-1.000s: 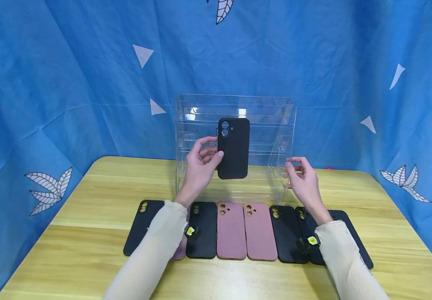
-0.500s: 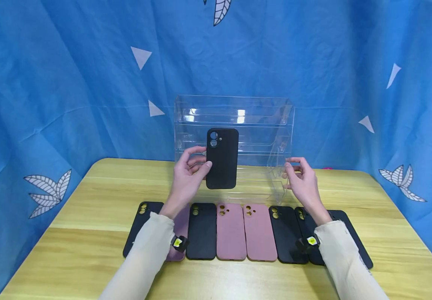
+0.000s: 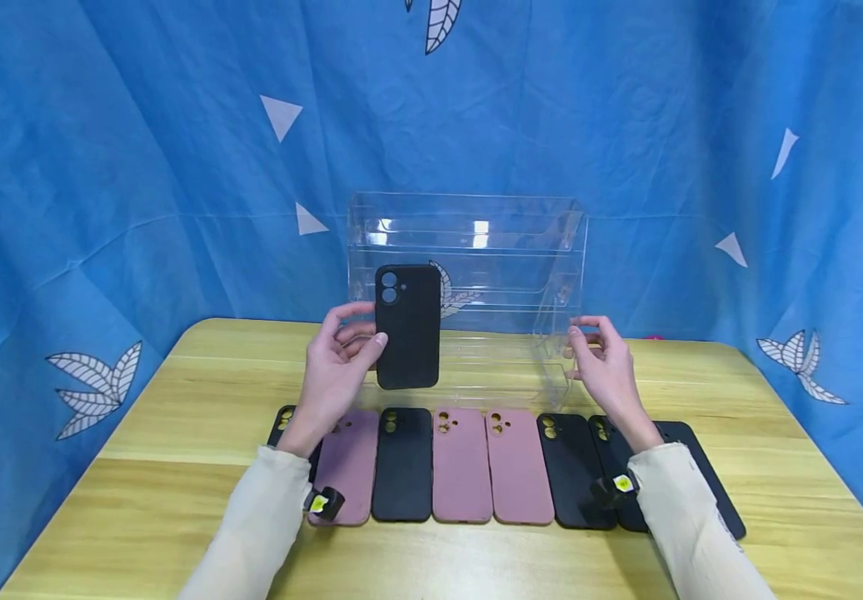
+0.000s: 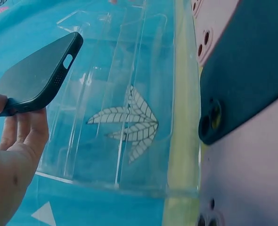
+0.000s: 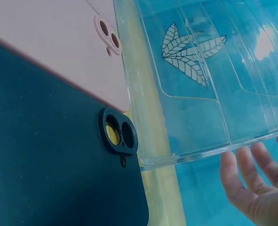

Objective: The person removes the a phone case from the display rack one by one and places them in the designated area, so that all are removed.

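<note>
My left hand (image 3: 336,358) pinches a black phone case (image 3: 407,327) by its left long edge, thumb in front and fingers behind. The case stands upright in the air, its camera cutouts at the top left, overlapping the left part of a clear plastic tiered display rack (image 3: 506,321). In the left wrist view the case (image 4: 40,73) shows tilted, its bottom end with a port slot facing up. My right hand (image 3: 606,362) holds the rack's right side panel between thumb and fingertips. From the right wrist, the hand's fingers (image 5: 245,169) lie along the rack's side edge (image 5: 200,157).
A row of phone cases lies along the table before the rack: black ones such as this case (image 3: 401,467) and pink ones such as this case (image 3: 463,467). My left forearm partly covers the leftmost black case. A blue patterned curtain (image 3: 177,125) hangs behind the wooden table (image 3: 199,392).
My left hand has carried the black phone case left and down from the rack's middle toward its left side. The right hand stays at the rack's right side.
</note>
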Demonstrator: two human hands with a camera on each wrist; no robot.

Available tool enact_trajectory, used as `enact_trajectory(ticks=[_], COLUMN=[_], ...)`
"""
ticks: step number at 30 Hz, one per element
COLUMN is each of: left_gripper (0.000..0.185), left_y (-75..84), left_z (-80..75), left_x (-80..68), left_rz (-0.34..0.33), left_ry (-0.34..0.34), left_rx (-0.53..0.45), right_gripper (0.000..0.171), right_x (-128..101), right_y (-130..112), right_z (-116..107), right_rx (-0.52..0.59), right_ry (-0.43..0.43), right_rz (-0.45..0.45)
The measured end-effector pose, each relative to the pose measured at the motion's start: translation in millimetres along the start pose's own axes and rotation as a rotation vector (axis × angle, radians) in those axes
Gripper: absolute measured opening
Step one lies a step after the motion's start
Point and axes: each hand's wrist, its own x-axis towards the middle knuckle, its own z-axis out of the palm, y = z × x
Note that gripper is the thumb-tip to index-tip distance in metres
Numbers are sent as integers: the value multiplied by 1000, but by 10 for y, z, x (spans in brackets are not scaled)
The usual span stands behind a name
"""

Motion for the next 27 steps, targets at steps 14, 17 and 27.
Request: enact_trajectory(ticks=[14, 17, 27], left_gripper=[43, 43, 41], left_y=[-15, -7, -40], left_z=[-345, -422, -701], left_x=[-123, -157, -260], left_rz=[-59, -69, -85], left_ry=[30, 32, 41], left_rx=[44, 64, 65], right_gripper=[49, 49, 51], right_x=[-4, -5, -4], right_y=[-3, -12, -12], right_z=[-2, -5, -10], right_rx=[-1, 2, 16], right_ry=[-9, -8, -9], right_rz=[-1, 0, -11])
